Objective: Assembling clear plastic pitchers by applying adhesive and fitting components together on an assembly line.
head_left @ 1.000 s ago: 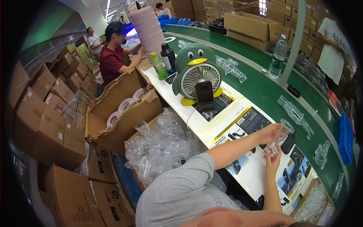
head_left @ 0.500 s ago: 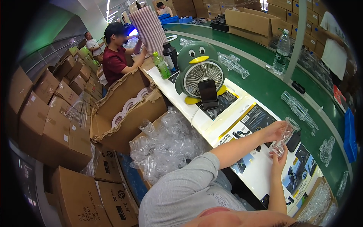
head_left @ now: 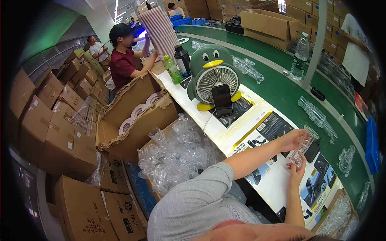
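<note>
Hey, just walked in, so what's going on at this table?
A person holds a clear plastic piece in both hands above a white table: the left hand is near its wide rim, the right hand at its lower end. More clear pieces lie on the green surface beyond, and a pile of clear plastic sits to the left. On the table, a phone stands before a penguin-shaped fan.

Black print (head_left: 93,225) on brown carton (head_left: 78,201)
</note>
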### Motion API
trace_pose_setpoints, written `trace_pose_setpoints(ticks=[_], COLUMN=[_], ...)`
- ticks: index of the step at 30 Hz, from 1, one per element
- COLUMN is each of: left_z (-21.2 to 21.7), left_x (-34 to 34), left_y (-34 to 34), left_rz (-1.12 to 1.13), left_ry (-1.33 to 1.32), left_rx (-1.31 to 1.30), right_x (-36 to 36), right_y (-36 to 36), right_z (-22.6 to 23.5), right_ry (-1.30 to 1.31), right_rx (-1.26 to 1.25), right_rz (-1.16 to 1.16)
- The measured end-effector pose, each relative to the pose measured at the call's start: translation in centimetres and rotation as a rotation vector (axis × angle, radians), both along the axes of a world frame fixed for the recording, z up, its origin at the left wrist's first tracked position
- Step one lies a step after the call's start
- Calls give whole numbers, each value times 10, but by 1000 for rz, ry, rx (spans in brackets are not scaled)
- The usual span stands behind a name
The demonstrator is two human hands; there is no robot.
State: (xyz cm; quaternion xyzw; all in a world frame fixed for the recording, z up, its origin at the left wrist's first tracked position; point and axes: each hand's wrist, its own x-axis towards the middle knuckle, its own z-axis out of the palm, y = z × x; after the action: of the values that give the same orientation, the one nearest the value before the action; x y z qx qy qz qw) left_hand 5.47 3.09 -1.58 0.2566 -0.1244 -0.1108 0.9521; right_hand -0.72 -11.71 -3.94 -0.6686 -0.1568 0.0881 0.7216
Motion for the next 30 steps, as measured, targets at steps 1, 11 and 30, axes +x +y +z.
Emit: trace_pose_setpoints(ticks=[1, 11, 30], left_z=[0, 2, 6], left_x=[0, 1, -3], left_y=[0, -3, -4], left_rz=[1, -16, -6], left_ry=[0, 46, 44], left_rx=[0, 8, 21], right_x=[-1, 4, 7], right_y=[1, -3, -4], right_z=[1, -6, -11], right_ry=[0, -11, 20], right_rx=[0, -35, -9], right_rz=[3, 37, 29])
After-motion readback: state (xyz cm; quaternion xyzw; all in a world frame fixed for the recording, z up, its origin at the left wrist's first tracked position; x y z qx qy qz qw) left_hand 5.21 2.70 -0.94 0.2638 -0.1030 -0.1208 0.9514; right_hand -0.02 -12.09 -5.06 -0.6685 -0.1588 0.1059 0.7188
